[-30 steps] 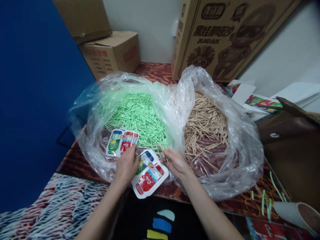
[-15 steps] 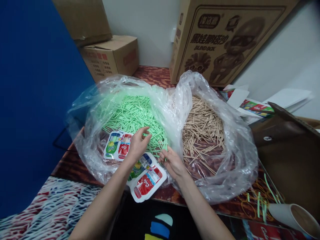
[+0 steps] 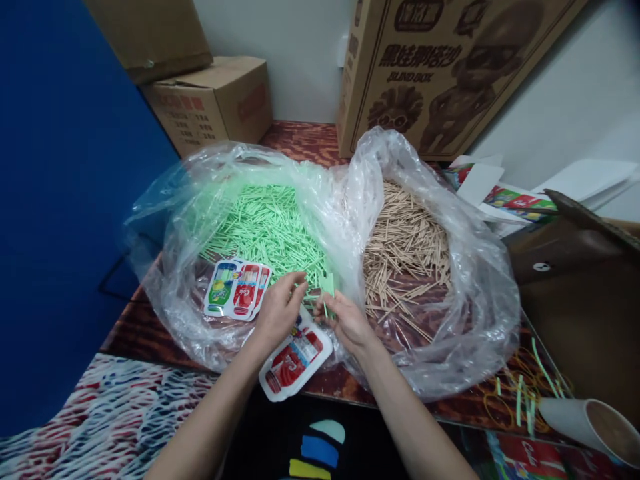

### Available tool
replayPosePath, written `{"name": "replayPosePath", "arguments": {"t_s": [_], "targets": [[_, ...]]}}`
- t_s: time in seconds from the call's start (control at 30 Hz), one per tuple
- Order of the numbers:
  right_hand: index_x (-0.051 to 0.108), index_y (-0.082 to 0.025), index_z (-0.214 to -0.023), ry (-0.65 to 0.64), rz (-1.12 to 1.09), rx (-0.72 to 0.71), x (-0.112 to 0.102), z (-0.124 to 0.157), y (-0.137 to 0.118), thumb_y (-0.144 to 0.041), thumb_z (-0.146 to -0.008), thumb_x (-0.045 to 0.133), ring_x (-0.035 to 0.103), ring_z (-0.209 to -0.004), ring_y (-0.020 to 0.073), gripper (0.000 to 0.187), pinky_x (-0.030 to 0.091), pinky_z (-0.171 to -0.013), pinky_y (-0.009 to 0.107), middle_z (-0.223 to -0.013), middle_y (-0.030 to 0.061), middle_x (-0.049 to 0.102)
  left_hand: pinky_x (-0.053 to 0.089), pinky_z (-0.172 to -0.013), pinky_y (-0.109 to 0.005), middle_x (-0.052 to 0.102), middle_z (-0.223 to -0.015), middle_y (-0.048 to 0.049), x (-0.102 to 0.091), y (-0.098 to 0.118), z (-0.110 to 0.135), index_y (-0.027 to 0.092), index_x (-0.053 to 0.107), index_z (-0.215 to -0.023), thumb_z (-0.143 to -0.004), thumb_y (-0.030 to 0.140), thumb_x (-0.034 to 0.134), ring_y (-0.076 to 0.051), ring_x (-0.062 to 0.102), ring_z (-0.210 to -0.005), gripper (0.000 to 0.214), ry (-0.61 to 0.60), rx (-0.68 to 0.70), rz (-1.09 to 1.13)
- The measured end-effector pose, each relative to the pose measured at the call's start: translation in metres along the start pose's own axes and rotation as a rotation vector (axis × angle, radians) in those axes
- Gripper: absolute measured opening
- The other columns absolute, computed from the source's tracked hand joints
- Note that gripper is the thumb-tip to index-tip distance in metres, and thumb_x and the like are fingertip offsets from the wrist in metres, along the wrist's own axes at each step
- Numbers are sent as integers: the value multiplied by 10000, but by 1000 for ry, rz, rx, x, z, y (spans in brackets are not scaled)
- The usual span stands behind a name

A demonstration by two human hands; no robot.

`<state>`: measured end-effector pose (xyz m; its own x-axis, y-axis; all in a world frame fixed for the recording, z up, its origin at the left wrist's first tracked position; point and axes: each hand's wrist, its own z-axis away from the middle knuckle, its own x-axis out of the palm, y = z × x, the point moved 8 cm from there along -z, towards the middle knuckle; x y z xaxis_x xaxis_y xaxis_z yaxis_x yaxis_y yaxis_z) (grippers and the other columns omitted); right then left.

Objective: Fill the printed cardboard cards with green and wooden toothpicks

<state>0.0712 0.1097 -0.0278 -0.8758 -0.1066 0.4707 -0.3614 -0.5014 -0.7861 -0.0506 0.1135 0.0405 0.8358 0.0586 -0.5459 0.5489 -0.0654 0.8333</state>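
Observation:
Several short pale green sticks (image 3: pixel 327 285) stand bunched in my right hand (image 3: pixel 350 323), held between thumb and fingers. My left hand (image 3: pixel 283 303) is just left of the bunch, over the near edge of the green stick pile (image 3: pixel 273 223). Its fingers are curled in toward the thumb, and whatever is between them is too small to make out. Under my left wrist lies a clear-fronted pack (image 3: pixel 295 360) with a red Cola bottle print, partly covered. Further left, overlapping packs (image 3: pixel 237 290) with green Sprite and red Cola prints rest on the plastic bag.
An open clear plastic bag (image 3: pixel 487 293) holds brown sticks (image 3: pixel 407 247) on the right. Cardboard boxes (image 3: pixel 220 100) stand behind, with a large Blind Box carton (image 3: pixel 410 87). A paper cup (image 3: pixel 575 420) lies by rubber bands (image 3: pixel 495 403) at the right.
My left hand has moved right and down, closer to my right hand, and its fingers have drawn in. My right hand still holds the green sticks, which now look more tightly gathered.

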Motion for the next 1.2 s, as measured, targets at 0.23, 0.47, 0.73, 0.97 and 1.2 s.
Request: {"name": "replayPosePath", "arguments": {"t_s": [0.23,0.47,0.73,0.97,1.2], "targets": [[523,-183,-765,-307,80,149,29,16,14,-390,-698,740,522,-478,107,307,420,-484,238,-579,-36,565,465,-939,-354,634,-1233,-71,13,14,7,223,586,-1230,-946,291,393,-206,607,-1090,350,-154,133,160],[592,-195,-821,-71,484,-308,5,16,-18,-320,-847,569,550,-781,154,130,417,-748,278,-784,-3,599,474,-860,-361,690,-1000,-62,-34,-18,50,201,641,-1032,-923,268,463,-213,624,-952,220,178,70,-85],[585,-194,-834,-34,642,-438,-1,21,-5,-282,-899,465,565,-819,168,162,412,-784,279,-803,10,604,454,-808,-416,623,-1009,-106,-24,-44,79,171,587,-1125,-838,328,593,-279,559,-913,328,183,64,-511],[491,-209,-817,131,944,-349,-7,3,-9,-312,-925,396,526,-627,153,177,377,-596,244,-665,-23,542,449,-744,-363,583,-860,-51,-28,-56,74,196,556,-919,-825,236,592,-242,554,-846,108,265,43,-426],[539,-162,-930,115,1726,-193,21,-12,-7,-204,-919,435,631,-827,235,113,364,-655,288,-947,139,667,419,-660,-310,543,-742,-20,-29,-54,72,200,529,-760,-877,142,505,-188,527,-723,133,264,165,-341]]}}
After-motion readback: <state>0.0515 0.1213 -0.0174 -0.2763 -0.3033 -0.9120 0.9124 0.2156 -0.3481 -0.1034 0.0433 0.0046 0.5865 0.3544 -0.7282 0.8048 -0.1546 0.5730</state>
